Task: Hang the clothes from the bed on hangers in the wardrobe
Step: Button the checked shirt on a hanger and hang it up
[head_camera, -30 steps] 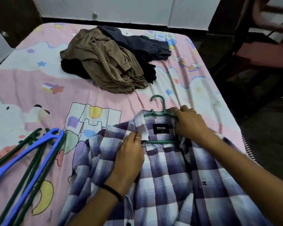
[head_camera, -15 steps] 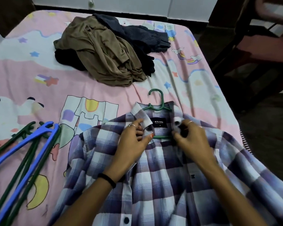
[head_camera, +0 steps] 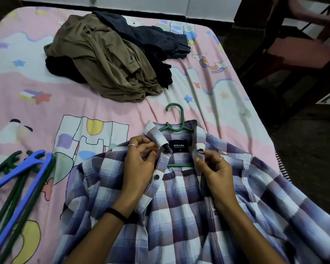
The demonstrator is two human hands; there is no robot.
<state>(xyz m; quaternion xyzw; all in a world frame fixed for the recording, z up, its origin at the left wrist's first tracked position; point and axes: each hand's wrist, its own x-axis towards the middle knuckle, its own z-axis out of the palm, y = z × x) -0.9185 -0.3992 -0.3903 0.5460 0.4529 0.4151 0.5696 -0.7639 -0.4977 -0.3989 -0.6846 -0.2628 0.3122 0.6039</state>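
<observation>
Head view, looking down on bed point(head_camera: 122, 103) with pink cartoon sheet. Checked shirt point(head_camera: 179, 216) spread flat on near part of bed, front open, collar toward far end. Green hanger point(head_camera: 174, 119) tucked inside shirt: hook poking out past collar onto sheet, lower bar showing across open neck below black label.

Left hand point(head_camera: 139, 162) at left side of collar, fingers curled, pinching collar edge and placket just beside top button; ring on one finger, black band on wrist. Right hand point(head_camera: 215, 170) at right side of collar, thumb and forefinger pinching fabric just under right collar tip; ring on one finger. Both hands near each other, open neck of shirt between them.

Pile of clothes point(head_camera: 107, 58) on far half of bed, well apart from shirt: olive-brown garment on top, dark striped one behind it, black one under left edge.

Spare hangers point(head_camera: 17, 189) on sheet at left edge, one blue lying over several dark green ones, just beside shirt's left sleeve, not touching hands.

Dark reddish chair point(head_camera: 301, 50) on floor beyond right side of bed
</observation>
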